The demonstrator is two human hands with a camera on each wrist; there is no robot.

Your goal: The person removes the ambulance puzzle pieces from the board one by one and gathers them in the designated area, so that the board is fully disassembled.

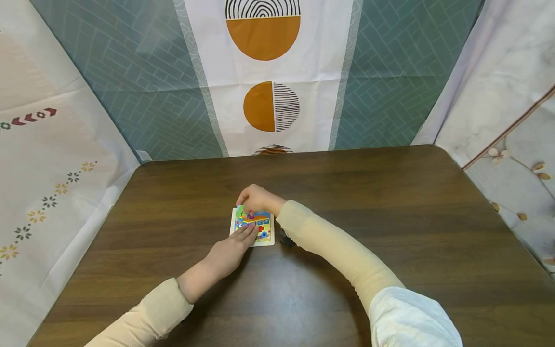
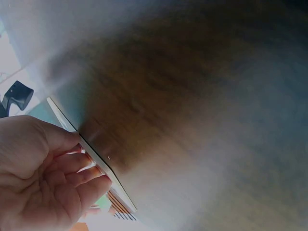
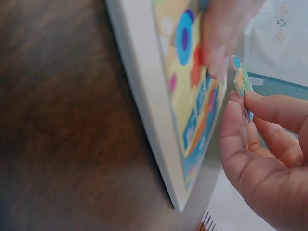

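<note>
A small jigsaw puzzle (image 1: 263,235) with a bright vehicle picture and a pale frame lies flat on the wooden table. My left hand (image 1: 227,252) rests on its lower left part, fingers stretched over the picture. In the left wrist view, the fingertips of the left hand (image 2: 53,173) lie over the board, seen almost edge-on. My right hand (image 1: 258,199) is above the board's far edge. Between thumb and fingers it pinches a puzzle piece (image 3: 243,82), green, orange and blue, raised off the board in the right wrist view.
The brown wooden table (image 1: 368,193) spreads around the puzzle on every side. A patterned cloth (image 1: 277,72) hangs behind its far edge, with pale cloths at both sides. A small black device (image 1: 286,239) sits under the right wrist.
</note>
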